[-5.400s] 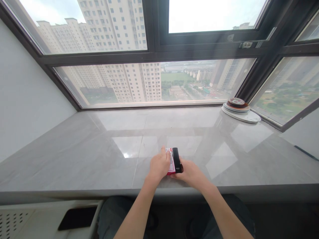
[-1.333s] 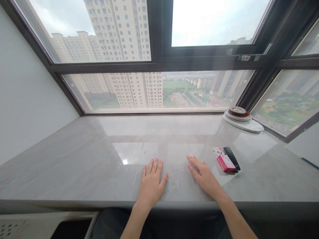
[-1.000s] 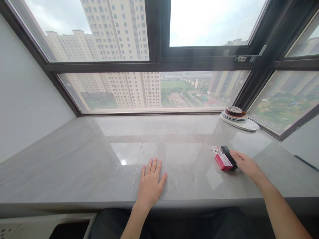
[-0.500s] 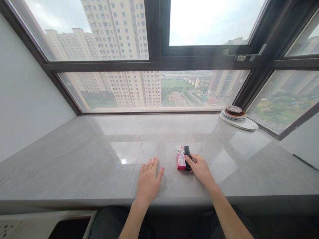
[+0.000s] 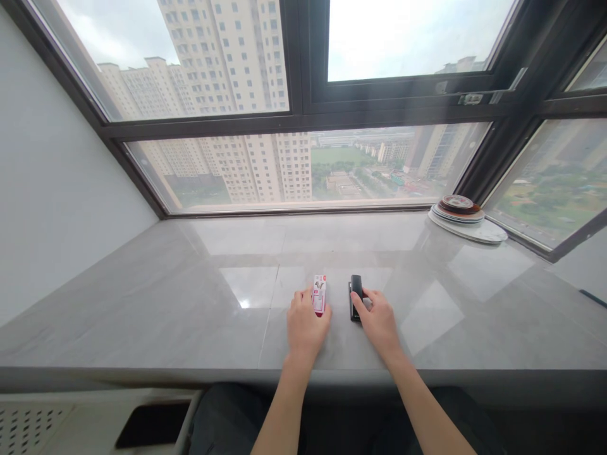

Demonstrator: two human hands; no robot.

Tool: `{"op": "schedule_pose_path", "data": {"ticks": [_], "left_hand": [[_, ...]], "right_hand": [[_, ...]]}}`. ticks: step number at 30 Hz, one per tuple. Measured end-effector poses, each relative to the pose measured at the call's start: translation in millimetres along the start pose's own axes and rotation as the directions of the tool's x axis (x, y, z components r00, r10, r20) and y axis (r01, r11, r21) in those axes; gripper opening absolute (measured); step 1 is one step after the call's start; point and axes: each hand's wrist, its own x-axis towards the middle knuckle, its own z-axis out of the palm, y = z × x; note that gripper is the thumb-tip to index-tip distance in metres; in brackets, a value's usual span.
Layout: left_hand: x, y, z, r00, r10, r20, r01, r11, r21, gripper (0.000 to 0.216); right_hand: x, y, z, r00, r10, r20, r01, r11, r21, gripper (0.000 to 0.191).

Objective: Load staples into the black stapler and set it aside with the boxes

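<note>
While both hands lay low on the grey stone sill [image 5: 142, 303], an onlooker in the room could list the following.

Item 1: left hand [image 5: 303, 323]. Palm down, fingers bent and drawn close together. Thumb and fingertips were closed on the near end of a small red-and-white box [image 5: 319, 292].

Item 2: the red-and-white box. It lay flat on the sill near the front edge, its long side pointing toward the window [image 5: 303, 114].

Item 3: right hand [image 5: 379, 321]. Fingers half curled, not spread. Forefinger and thumb pinched the near end of a small black case [image 5: 355, 292]; the other fingers were tucked beside it.

Item 4: the black case. It lay flat on the sill, parallel to the box and just to its right. A bare strip of stone showed between the two, so they were not touching.

Item 5: a stack of plates [image 5: 462, 213]. It stood at the far right corner of the sill by the glass, well apart from both hands.

Item 6: a plain pale wall [image 5: 57, 189], closing the sill on the left.
</note>
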Motion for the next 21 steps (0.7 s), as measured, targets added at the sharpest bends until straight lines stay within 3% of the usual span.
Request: {"op": "schedule_pose_path", "data": {"ticks": [4,10,14,17,21], "left_hand": [[10,-26,-13,0.998,-0.032,-0.054,0.028,0.997,-0.068,0.042],[54,-95,-48,0.967,-0.177,-0.181,0.198,0.975,0.105,0.047],[76,-118,-62,0.968,-0.195,-0.157,0.214,0.971,0.109,0.041],[70,-120,-69,0.964,-0.171,-0.204,0.195,0.975,0.107,0.037],[38,-130,-82,0.951,-0.14,-0.276,0.202,0.957,0.209,0.031]], "right_hand": [[-8,5,-8,0.999,0.0,-0.038,0.0,1.0,-0.008,0.054],[-9,1,-8,0.999,0.022,-0.027,-0.021,1.0,0.011,0.055],[-9,0,-10,0.999,0.015,-0.029,-0.014,1.0,0.014,0.054],[-10,-1,-11,1.0,0.006,-0.023,-0.006,1.0,0.011,0.053],[-9,-1,-10,0.999,0.012,-0.032,-0.012,1.0,0.003,0.053]]}}
